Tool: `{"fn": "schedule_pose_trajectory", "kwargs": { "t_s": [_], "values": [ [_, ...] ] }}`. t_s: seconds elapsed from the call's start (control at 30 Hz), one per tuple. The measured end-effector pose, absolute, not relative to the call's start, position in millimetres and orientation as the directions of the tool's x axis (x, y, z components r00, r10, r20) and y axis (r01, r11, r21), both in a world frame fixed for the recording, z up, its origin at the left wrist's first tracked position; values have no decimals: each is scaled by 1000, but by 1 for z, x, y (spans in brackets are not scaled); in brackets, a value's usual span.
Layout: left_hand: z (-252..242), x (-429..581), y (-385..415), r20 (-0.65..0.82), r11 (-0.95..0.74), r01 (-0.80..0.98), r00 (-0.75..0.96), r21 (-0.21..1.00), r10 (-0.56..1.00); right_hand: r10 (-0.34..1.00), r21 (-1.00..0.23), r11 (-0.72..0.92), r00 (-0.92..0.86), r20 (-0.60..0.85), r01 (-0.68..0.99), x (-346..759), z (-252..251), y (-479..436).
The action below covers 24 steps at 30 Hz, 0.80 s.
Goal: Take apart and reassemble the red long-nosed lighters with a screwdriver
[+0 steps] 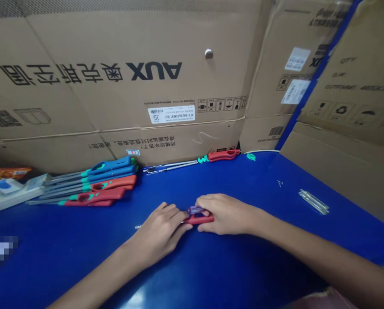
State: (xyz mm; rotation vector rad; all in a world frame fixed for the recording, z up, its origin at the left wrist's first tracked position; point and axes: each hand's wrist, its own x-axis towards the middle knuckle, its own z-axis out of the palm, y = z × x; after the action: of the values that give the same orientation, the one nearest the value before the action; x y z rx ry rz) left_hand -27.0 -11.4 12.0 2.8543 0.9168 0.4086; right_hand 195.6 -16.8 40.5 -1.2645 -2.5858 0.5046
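Over the blue table, my left hand (pixel 163 225) and my right hand (pixel 227 213) meet around a red lighter handle (pixel 199 219). My left fingers close on its left end, where a bit of metal shows. At its right end, my right hand grips the handle with curled fingers. A see-through purple piece (pixel 195 210), perhaps a fuel tank, lies against the top of the handle under my right fingers. A thin metal tip (pixel 138 226) shows left of my left hand. How the parts join is hidden by my fingers.
Red and blue long-necked lighters (pixel 106 182) are stacked at the left beside a white power strip (pixel 34 189). Against the cardboard wall (pixel 114 103) lie red handles (pixel 223 155), green pieces (pixel 202 159) and metal rods (pixel 175 165). Clear tubes (pixel 313 201) lie right.
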Motion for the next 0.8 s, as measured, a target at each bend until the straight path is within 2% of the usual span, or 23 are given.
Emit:
{"fn": "schedule_pose_trajectory", "kwargs": {
  "t_s": [0.13, 0.27, 0.37, 0.47, 0.63, 0.7, 0.8],
  "values": [
    [-1, -45, -3, 196, -764, 581, 745, 281, 638, 757, -454, 605, -649, 74, 654, 180, 30, -9],
    [-2, -49, -4, 176, -753, 567, 747, 333, 641, 749, -508, 630, -632, 197, 587, 179, 18, -14],
    [1, -48, -7, 152, -763, 558, 765, 327, 626, 630, -431, 765, -695, 347, 479, 180, 8, -15],
    [4, -48, -9, 102, -758, 561, 778, 333, 621, 517, -343, 852, -739, 432, 395, 181, 1, -12],
    [9, -48, -9, 42, -727, 599, 762, 335, 647, 538, -364, 842, -683, 495, 399, 182, -3, -10],
    [10, -48, -8, 36, -724, 609, 757, 325, 653, 487, -302, 873, -709, 509, 383, 183, -3, -11],
    [10, -48, -8, 31, -720, 626, 748, 300, 663, 329, -69, 933, -761, 559, 352, 184, -5, -10]
  ]
}}
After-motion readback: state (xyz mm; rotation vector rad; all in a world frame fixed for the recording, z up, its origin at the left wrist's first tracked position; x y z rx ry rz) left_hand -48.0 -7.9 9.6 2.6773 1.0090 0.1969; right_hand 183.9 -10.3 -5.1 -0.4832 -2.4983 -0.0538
